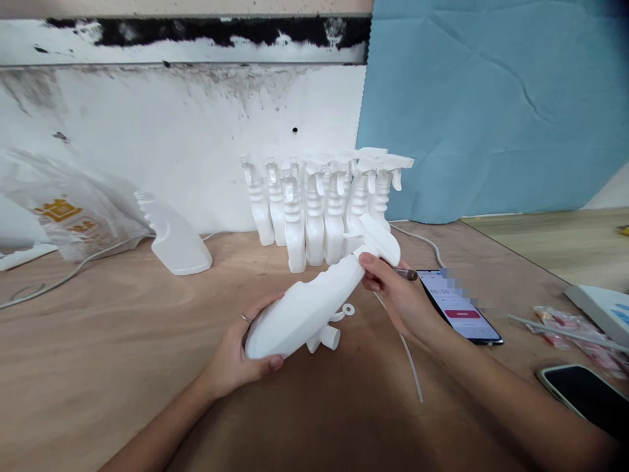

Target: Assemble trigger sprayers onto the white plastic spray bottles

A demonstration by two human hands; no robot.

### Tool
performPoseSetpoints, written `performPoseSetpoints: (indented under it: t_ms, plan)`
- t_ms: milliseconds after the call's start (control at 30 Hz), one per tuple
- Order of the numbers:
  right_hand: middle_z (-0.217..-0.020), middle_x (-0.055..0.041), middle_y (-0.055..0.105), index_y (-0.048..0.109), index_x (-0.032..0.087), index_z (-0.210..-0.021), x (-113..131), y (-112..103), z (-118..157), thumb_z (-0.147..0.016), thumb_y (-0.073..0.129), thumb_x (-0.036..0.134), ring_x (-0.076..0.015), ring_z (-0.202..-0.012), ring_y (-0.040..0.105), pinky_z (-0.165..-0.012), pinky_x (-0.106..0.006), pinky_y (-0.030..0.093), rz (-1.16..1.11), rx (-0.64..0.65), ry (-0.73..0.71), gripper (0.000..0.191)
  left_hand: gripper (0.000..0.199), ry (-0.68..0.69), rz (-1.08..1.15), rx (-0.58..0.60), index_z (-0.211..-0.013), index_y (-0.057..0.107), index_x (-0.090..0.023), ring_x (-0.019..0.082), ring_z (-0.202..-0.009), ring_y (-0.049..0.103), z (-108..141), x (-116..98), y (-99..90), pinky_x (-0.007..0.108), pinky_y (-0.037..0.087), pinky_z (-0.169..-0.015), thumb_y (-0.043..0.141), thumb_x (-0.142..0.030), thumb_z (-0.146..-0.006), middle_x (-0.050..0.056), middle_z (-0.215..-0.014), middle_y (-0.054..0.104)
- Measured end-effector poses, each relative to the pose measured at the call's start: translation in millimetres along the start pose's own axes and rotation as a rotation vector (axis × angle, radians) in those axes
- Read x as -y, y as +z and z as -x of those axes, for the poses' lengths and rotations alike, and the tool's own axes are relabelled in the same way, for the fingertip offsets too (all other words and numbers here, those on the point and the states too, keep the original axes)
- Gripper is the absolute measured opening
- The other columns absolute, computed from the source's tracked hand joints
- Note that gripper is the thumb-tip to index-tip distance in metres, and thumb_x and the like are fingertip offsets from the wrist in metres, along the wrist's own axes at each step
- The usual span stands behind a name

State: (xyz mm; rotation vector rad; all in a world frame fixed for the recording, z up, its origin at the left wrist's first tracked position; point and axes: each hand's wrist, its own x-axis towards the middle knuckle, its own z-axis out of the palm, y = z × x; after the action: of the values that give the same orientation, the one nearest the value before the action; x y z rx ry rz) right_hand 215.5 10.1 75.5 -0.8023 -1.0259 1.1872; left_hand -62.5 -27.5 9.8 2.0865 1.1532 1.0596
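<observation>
A white spray bottle [304, 308] is held tilted above the table, its base toward the lower left. My left hand [246, 347] is wrapped round its base, with a ring on one finger. At the upper end, my right hand [393, 288] grips the neck just below the white trigger head [378, 240]. Beneath the bottle lies another white spray head [325, 335], partly hidden by it. A thin clear tube [411, 367] lies below my right hand. Behind stands a group of several white spray bottles [314, 223] with trigger heads.
On the wooden table [98, 354], a headless white bottle [181, 242] leans at the left, near a plastic bag [83, 210] and a cable. At the right are a lit phone [462, 311], a dark phone [584, 393], small packets [574, 331] and a white box [602, 311].
</observation>
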Motion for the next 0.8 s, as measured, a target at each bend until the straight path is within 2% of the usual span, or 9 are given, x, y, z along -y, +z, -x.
performPoseSetpoints:
  t_ms: [67, 167, 300, 367, 533, 667, 733, 800]
  plan:
    - [-0.083, -0.0003, 0.060, 0.067, 0.022, -0.083, 0.8, -1.1, 0.3, -0.079, 0.078, 0.034, -0.0134, -0.073, 0.051, -0.062, -0.026, 0.042, -0.018, 0.074, -0.018, 0.017, 0.074, -0.021, 0.080, 0.038, -0.141, 0.048, -0.033, 0.037, -0.126, 0.056, 0.4, 1.8, -3.7, 0.052, 0.051, -0.102, 0.067, -0.062, -0.076, 0.008, -0.143, 0.056]
    - [-0.094, -0.0012, 0.065, 0.069, 0.025, -0.092, 1.5, -2.6, -0.1, -0.078, 0.079, 0.034, -0.0174, -0.087, 0.058, -0.073, -0.029, 0.047, -0.049, 0.138, 0.003, 0.020, 0.079, -0.051, 0.138, 0.028, -0.142, 0.047, -0.031, 0.037, -0.131, 0.052, 1.9, 3.6, -4.0, 0.052, 0.047, -0.106, 0.072, -0.060, -0.073, 0.009, -0.146, 0.053]
    - [-0.097, -0.0014, 0.067, 0.069, 0.024, -0.092, 4.2, -2.8, -1.0, -0.074, 0.083, 0.029, -0.0194, -0.093, 0.061, -0.083, -0.032, 0.049, -0.053, 0.087, 0.042, 0.024, 0.084, -0.074, 0.100, 0.046, -0.145, 0.043, -0.033, 0.038, -0.135, 0.047, 4.8, 5.6, -1.1, 0.051, 0.045, -0.108, 0.077, -0.054, -0.071, 0.009, -0.149, 0.049]
    - [-0.095, -0.0012, 0.066, 0.070, 0.025, -0.093, 7.3, -2.8, -1.4, -0.075, 0.080, 0.026, -0.0194, -0.093, 0.061, -0.085, -0.033, 0.050, -0.066, 0.104, 0.047, 0.021, 0.084, -0.065, 0.081, 0.042, -0.145, 0.043, -0.035, 0.037, -0.135, 0.047, 6.2, 6.8, -0.7, 0.050, 0.045, -0.107, 0.078, -0.054, -0.071, 0.008, -0.150, 0.049]
    - [-0.097, -0.0008, 0.066, 0.070, 0.027, -0.096, 12.9, -5.6, -3.7, -0.074, 0.077, 0.020, -0.0201, -0.096, 0.059, -0.084, -0.033, 0.050, -0.159, 0.254, 0.073, 0.024, 0.083, -0.030, 0.086, -0.034, -0.145, 0.042, -0.032, 0.037, -0.131, 0.049, 7.9, 8.6, -1.8, 0.052, 0.043, -0.108, 0.075, -0.059, -0.072, 0.009, -0.147, 0.050]
    - [-0.095, -0.0007, 0.067, 0.070, 0.028, -0.098, 11.2, -6.6, -4.1, -0.076, 0.081, 0.024, -0.0203, -0.094, 0.060, -0.081, -0.033, 0.050, -0.133, 0.206, 0.085, 0.025, 0.086, -0.013, 0.059, -0.036, -0.145, 0.040, -0.036, 0.039, -0.133, 0.045, 6.5, 7.5, -2.1, 0.057, 0.039, -0.110, 0.077, -0.058, -0.071, 0.009, -0.149, 0.045]
    - [-0.098, -0.0010, 0.068, 0.071, 0.027, -0.100, 11.3, -5.8, -3.4, -0.076, 0.083, 0.025, -0.0203, -0.098, 0.061, -0.085, -0.032, 0.050, -0.127, 0.153, 0.086, 0.027, 0.087, -0.005, 0.055, -0.020, -0.146, 0.038, -0.039, 0.039, -0.134, 0.043, 5.6, 7.3, -2.0, 0.058, 0.039, -0.109, 0.077, -0.058, -0.070, 0.007, -0.151, 0.044]
    - [-0.104, -0.0009, 0.069, 0.072, 0.027, -0.101, 13.0, -5.4, -3.1, -0.076, 0.083, 0.022, -0.0197, -0.102, 0.060, -0.090, -0.032, 0.049, -0.135, 0.158, 0.083, 0.028, 0.087, 0.000, 0.071, -0.012, -0.146, 0.038, -0.041, 0.040, -0.135, 0.042, 5.3, 7.7, -2.0, 0.059, 0.039, -0.109, 0.077, -0.060, -0.070, 0.007, -0.151, 0.043]
